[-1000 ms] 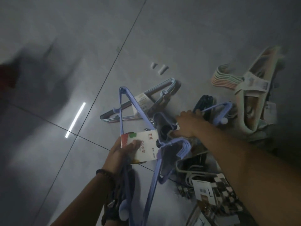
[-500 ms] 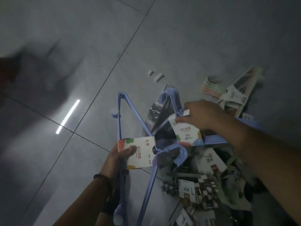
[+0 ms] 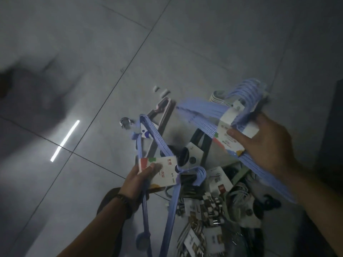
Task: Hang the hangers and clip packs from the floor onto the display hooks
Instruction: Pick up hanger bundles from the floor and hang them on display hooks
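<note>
Lifted higher and rightward since half a second ago, the right hand (image 3: 263, 145) curls its fingers round the white label of a banded bundle of pale blue plastic hangers (image 3: 200, 108), now clear of the pile, while the left hand (image 3: 137, 180) pinches the label card of a second blue hanger bundle (image 3: 167, 173). Pick-up looks done; next comes carrying both to the display hooks, out of view. On the grey tiled floor (image 3: 92, 182) below lie heaped carded clip packs (image 3: 207, 206) and dark hangers (image 3: 205, 145), which dangling hooks could snag.

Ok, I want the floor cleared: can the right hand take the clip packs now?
Probably not: the right hand grips a hanger pack, though the clip packs lie uncovered on the floor.
</note>
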Demonstrator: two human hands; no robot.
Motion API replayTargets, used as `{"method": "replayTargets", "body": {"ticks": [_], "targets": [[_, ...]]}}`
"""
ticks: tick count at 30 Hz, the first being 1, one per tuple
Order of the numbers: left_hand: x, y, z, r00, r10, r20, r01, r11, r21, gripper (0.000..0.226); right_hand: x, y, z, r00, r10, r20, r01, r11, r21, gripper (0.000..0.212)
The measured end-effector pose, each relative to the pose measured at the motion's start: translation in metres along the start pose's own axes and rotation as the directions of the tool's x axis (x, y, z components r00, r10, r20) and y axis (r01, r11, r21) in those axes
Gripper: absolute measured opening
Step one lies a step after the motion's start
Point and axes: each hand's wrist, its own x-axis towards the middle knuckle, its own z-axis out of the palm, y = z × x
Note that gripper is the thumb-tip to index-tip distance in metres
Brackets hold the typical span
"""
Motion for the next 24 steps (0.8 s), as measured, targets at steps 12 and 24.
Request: {"method": "replayTargets", "body": {"ticks": [12,24], "targets": [[0.002,-0.009,0.017,0.983,-0.169,0.075,0.138,0.941,0.308,0.066,-0.054,-0.027,0.024,0.998,-0.012,-0.057,0.043,0.800,0.599,0.037],[0.032,-0.001,0.017,0.925,-0.212,0.315,0.178,0.975,0.133,0.097,-0.083,0.078,0.092,0.770,-0.039,0.636,-0.482,0.618,0.621,0.037]]}}
